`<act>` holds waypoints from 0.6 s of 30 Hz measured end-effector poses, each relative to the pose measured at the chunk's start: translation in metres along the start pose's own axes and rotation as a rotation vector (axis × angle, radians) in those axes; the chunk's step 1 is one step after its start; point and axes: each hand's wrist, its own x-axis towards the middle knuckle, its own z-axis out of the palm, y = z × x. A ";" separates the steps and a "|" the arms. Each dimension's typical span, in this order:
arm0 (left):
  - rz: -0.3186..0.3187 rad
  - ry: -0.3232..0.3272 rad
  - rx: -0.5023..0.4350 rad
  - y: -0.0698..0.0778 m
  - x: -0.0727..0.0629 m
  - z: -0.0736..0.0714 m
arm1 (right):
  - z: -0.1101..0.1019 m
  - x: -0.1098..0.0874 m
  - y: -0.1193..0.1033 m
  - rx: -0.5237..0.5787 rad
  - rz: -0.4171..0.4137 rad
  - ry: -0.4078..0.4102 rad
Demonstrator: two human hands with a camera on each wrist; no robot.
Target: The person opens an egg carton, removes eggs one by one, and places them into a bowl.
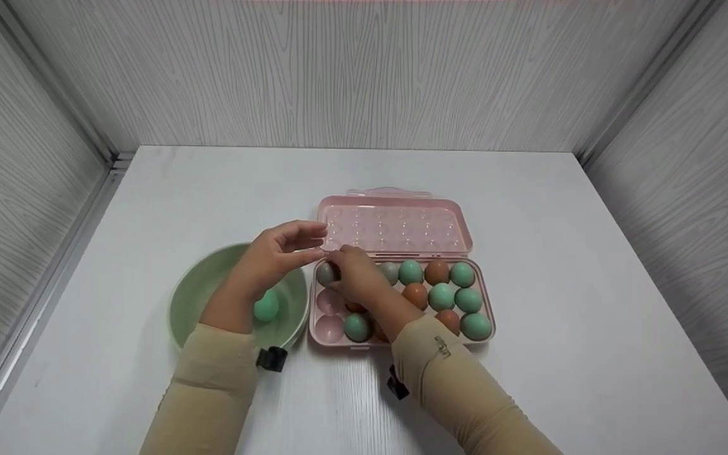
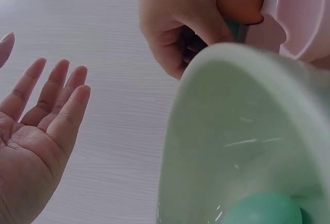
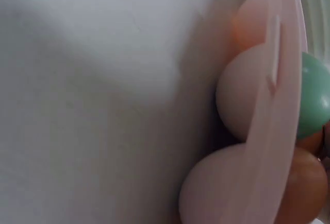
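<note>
At the far left corner of a pink egg box (image 1: 321, 341), my right hand (image 1: 357, 275) has its fingers curled at a grey-green egg (image 1: 325, 273) in the back row. Part of that egg is hidden behind the fingers. Green and brown eggs fill much of the box; two bare pink cups show at the front of its left column. My left hand (image 1: 266, 262) is held over the green bowl (image 1: 187, 309), fingers extended toward the right hand and holding nothing. In the left wrist view its palm faces the camera. A bright green egg (image 1: 266, 306) lies in the bowl.
The pink lid (image 1: 395, 224) lies folded back behind the box. The bowl stands close against the box's left side. White wood-grain panels (image 1: 364, 76) enclose the white table (image 1: 560, 284) at the back and both sides.
</note>
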 end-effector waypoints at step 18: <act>0.001 0.013 -0.019 -0.008 0.002 -0.002 | -0.027 -0.016 0.006 0.287 -0.044 0.155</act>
